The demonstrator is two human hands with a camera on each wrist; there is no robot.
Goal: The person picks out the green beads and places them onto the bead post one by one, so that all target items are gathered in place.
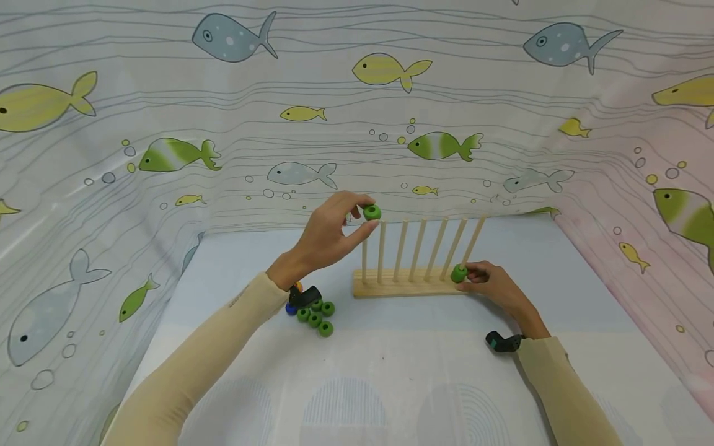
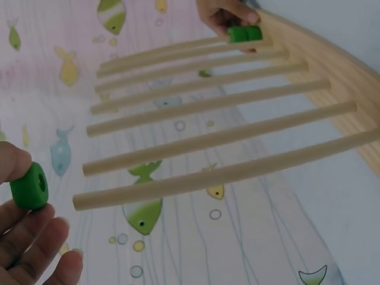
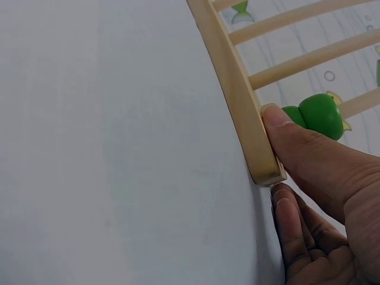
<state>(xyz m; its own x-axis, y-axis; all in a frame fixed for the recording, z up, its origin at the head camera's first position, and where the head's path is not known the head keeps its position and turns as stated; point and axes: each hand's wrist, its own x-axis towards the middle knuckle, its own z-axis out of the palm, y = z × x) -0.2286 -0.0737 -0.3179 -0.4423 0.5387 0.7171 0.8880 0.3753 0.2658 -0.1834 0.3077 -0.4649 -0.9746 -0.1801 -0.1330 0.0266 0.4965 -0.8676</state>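
My left hand [image 1: 328,230] pinches a green bead [image 1: 372,212] between thumb and fingers, above the left end of a wooden peg rack [image 1: 407,287]. In the left wrist view the bead [image 2: 29,187] is apart from the nearest peg tip, its hole turned toward the pegs. Upright pegs stand in a row along the base. Low on the rightmost peg sit two stacked green beads [image 3: 320,116]. My right hand [image 1: 495,288] holds the right end of the base, thumb against it beside those beads and fingers around the end.
Several loose green beads [image 1: 326,329] lie on the table [image 1: 390,359] left of the rack. A blue bead [image 1: 290,308] and an orange bead [image 1: 299,287] are partly hidden by the left wrist's camera [image 1: 305,297]. A fish-patterned sheet [image 1: 346,142] rises behind.
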